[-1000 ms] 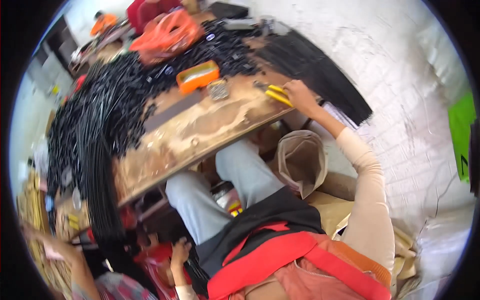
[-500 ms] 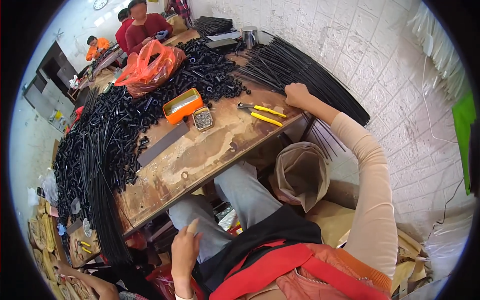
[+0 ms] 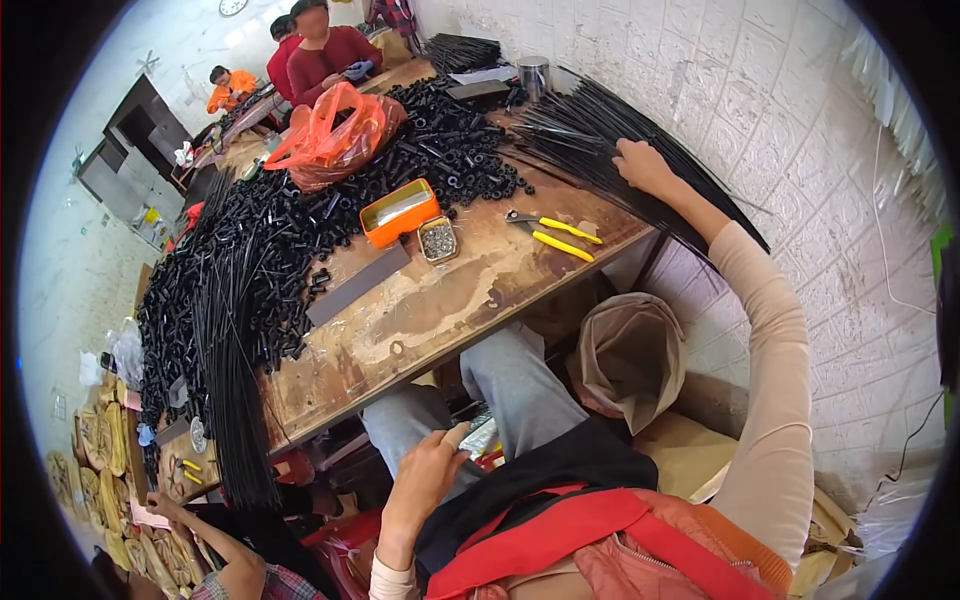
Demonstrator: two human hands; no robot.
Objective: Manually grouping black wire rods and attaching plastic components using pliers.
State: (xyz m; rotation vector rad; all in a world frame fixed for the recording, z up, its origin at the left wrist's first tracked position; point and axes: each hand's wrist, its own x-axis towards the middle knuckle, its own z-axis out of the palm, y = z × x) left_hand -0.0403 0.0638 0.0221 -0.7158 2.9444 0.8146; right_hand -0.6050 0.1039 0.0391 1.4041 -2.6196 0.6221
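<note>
Head view: a seated worker stretches the right hand (image 3: 640, 165) across a scarred wooden workbench (image 3: 450, 300) to a fan of thin black rods (image 3: 600, 130) lying against the white brick wall (image 3: 800, 150). The fingers rest on top of the rods, curled over them, though whether any rod is actually pinched cannot be told from here. The left hand (image 3: 425, 480) sits low by the lap, loosely closed on a small pale item too hidden to name.

On the bench between the worker and the rods lie yellow-handled pliers (image 3: 555, 232), an orange tray (image 3: 400, 212) and a small tin of metal bits (image 3: 437, 240), with a heap of short black tubes (image 3: 440, 150) beyond. A second bundle of long black rods (image 3: 230, 370) hangs over the bench's left end, near an orange plastic bag (image 3: 335, 135). Other people sit at the far end.

Drawing rods cleanly from such a fan likely calls for a grip near one end and a pull along their length, not sideways, so the rest stay put. Lifting only a few at a time should keep them from snagging the pliers.
</note>
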